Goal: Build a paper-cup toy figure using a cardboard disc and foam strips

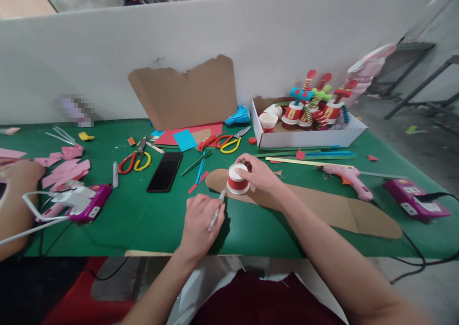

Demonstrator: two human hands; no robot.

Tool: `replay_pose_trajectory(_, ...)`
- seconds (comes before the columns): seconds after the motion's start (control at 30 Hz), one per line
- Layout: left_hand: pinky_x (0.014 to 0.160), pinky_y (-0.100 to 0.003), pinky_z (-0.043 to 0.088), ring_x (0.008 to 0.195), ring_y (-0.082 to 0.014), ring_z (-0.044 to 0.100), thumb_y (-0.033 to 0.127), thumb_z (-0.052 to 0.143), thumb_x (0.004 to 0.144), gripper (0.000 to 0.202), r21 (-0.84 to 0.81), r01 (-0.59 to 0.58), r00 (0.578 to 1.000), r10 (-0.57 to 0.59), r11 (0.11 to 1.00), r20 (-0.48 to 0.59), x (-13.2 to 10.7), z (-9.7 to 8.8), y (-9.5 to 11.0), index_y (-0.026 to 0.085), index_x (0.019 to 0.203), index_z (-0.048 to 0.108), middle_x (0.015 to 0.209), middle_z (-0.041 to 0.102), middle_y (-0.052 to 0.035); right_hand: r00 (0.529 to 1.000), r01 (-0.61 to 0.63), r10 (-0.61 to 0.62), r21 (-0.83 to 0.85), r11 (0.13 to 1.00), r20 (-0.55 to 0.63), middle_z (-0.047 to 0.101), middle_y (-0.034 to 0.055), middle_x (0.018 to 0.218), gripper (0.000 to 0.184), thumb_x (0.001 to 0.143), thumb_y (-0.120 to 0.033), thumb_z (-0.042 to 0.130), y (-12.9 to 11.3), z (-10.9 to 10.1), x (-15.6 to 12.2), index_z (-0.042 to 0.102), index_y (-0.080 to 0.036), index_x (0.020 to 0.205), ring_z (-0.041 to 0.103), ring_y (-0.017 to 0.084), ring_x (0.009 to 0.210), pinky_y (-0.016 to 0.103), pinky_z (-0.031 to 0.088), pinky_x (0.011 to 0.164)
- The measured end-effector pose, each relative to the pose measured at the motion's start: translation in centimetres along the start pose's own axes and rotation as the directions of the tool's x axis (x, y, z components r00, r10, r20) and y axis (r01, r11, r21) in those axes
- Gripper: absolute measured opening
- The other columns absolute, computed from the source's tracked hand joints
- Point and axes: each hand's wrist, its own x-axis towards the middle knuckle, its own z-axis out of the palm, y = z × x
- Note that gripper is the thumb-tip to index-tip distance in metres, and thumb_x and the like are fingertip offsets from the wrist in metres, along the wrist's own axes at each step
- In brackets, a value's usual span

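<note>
My left hand [202, 222] is closed around a slim whitish pen [216, 215], its tip pointing up toward the cup. A red and white paper cup [238, 185] stands upside down on the left part of a long cardboard strip [315, 203] with rounded ends. The fingers of my right hand [261, 173] grip this cup, the thumb lying on its white base. Whether the pen tip touches the cup or the cardboard, I cannot tell.
A box [308, 138] of decorated cups stands at the back right. Nearby lie a pink glue gun [349, 178], a purple power strip [412, 198], a phone [165, 172], red-yellow scissors [229, 141] and wire cutters [136, 160]. Another person's arm [17, 200] rests at far left.
</note>
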Motion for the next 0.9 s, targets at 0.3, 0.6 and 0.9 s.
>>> replay_pose_trajectory(0.3, 0.073, -0.034, 0.037, 0.078, -0.0175, 0.055, 0.022, 0.049, 0.09, 0.015, 0.014, 0.01, 1.0, -0.01, 1.0, 0.015, 0.8, 1.1, -0.8, 0.018, 0.086, 0.063, 0.075, 0.065, -0.0035, 1.0, -0.013, 0.013, 0.0, 1.0, -0.001, 0.056, -0.0001, 0.085, 0.017, 0.074, -0.023, 0.053, -0.3, -0.2, -0.1, 0.054, -0.02, 0.09, 0.049, 0.014, 0.073, 0.028, 0.039, 0.071)
replay_pose_trajectory(0.6, 0.074, -0.031, 0.04, 0.078, -0.0167, 0.055, 0.022, 0.049, 0.09, 0.014, -0.059, 0.035, 0.999, -0.033, 0.998, 0.026, 0.8, 1.6, -1.4, 0.02, 0.085, 0.063, 0.077, 0.065, -0.0031, 1.0, -0.006, 0.006, -0.013, 1.0, 0.007, 0.055, -0.0002, 0.085, 0.016, 0.075, -0.025, 0.053, -0.6, -0.3, -0.2, 0.054, -0.02, 0.09, 0.047, 0.014, 0.07, 0.028, 0.039, 0.07)
replay_pose_trajectory(0.9, 0.072, -0.03, 0.041, 0.075, -0.0149, 0.055, 0.021, 0.05, 0.089, 0.014, -0.162, 0.136, 0.991, -0.134, 0.977, 0.024, 0.9, 1.1, -1.0, 0.02, 0.081, 0.061, 0.075, 0.064, -0.0014, 1.0, -0.018, 0.018, -0.008, 1.0, 0.007, 0.055, -0.0005, 0.085, 0.017, 0.074, -0.024, 0.054, -0.2, -0.2, -0.1, 0.054, -0.021, 0.091, 0.049, 0.014, 0.073, 0.028, 0.039, 0.071)
